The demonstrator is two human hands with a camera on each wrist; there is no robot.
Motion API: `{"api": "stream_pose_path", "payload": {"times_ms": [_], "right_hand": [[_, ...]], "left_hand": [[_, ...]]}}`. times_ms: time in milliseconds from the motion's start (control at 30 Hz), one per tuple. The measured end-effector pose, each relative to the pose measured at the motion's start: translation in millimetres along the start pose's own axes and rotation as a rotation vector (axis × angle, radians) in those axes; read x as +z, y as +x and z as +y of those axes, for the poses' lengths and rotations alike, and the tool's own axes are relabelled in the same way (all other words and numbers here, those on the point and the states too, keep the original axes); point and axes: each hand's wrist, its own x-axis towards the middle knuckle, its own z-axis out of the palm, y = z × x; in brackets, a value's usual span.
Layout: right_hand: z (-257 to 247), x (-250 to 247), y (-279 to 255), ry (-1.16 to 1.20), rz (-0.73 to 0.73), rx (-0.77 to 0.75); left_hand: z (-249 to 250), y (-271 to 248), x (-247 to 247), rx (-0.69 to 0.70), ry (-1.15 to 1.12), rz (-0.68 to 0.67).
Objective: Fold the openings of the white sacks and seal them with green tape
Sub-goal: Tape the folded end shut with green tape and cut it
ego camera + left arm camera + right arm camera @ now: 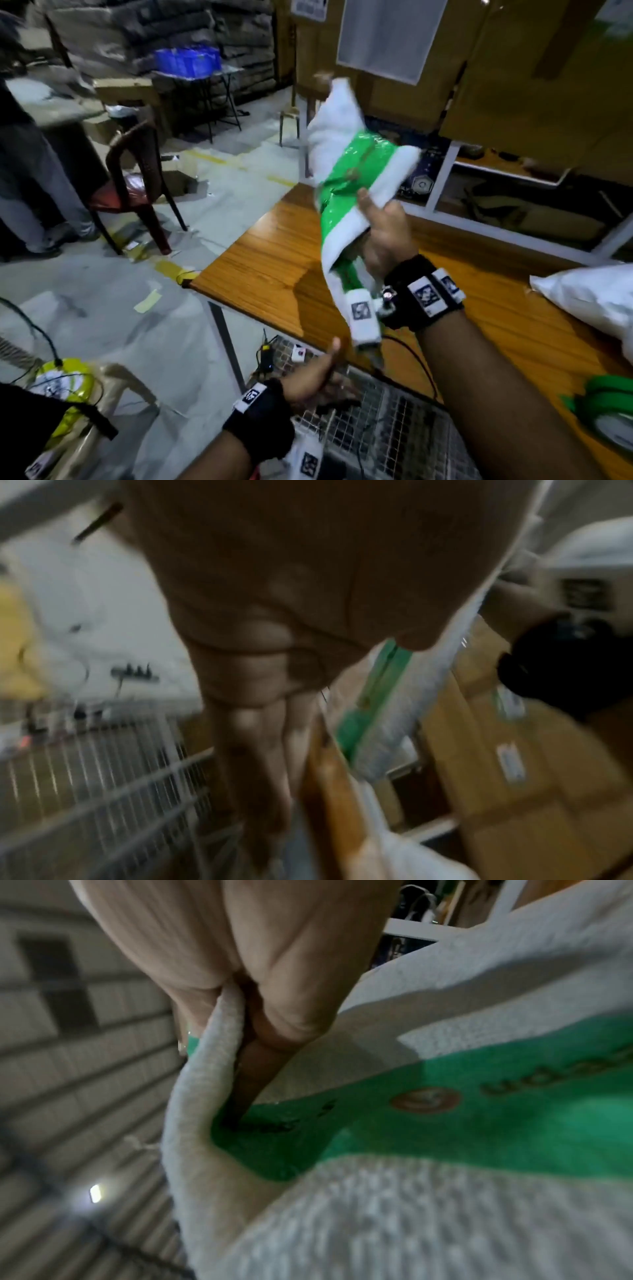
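Observation:
My right hand holds a white sack up in the air above the wooden table. A broad band of green tape runs across the sack's folded end. In the right wrist view my thumb and fingers pinch the sack's edge beside the green tape. My left hand hangs low by the table's near corner, fingers relaxed and holding nothing. In the blurred left wrist view the left hand's fingers point down over a wire basket.
A second white sack lies on the table at the right, and rolls of green tape sit near the front right edge. A wire basket stands below the table. A dark chair and a person's legs are on the left.

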Motion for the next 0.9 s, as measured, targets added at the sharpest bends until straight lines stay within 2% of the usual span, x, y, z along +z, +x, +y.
{"api": "stream_pose_path", "payload": {"times_ms": [67,133,200,267,333,433,467,500,567,633,667,700,767,800,867,900], "right_hand": [[-27,-21,9,0.183,0.06,-0.081],[-49,-55,6,0.308,0.098,-0.154],[-60,-98,-16,0.33,0.198,-0.17],[-59,-144,-59,0.172,0.468,-0.113],[-40,-190,-112,-0.04,0.661,0.021],[-12,-234,-181,-0.332,0.799,0.453],[-7,-243,-198,-0.473,0.805,0.574],[-6,-248,-213,-0.624,0.778,0.65],[-11,-244,-229,-0.975,0.675,0.654],[-13,-226,-232,-1.384,0.552,0.552],[-6,-216,-229,-1.552,0.505,0.464],[1,-199,-221,-1.626,0.461,0.324],[32,-179,-203,-1.591,0.289,0.012],[48,-170,-193,-1.588,0.175,-0.029],[85,-167,-178,-1.651,-0.084,0.053],[97,-167,-174,-1.737,-0.158,0.104]], "left_hand": [[12,3,8,0.023,-0.312,-0.08],[23,3,8,0.083,-0.481,-0.088],[35,2,4,0.251,-0.644,-0.002],[45,3,-5,0.455,-0.756,0.155],[52,7,-20,0.552,-0.658,0.324],[41,22,-35,0.474,-0.23,0.545],[35,25,-38,0.445,-0.084,0.588],[29,28,-42,0.434,0.073,0.639],[21,26,-40,0.464,0.408,0.763],[12,21,-30,0.569,0.808,0.927],[7,20,-23,0.644,1.015,0.964],[4,18,-13,0.694,1.192,0.941],[-8,21,0,0.7,1.444,0.772],[-15,24,2,0.678,1.514,0.697],[-28,27,1,0.652,1.622,0.627],[-34,24,0,0.648,1.668,0.615]]}}
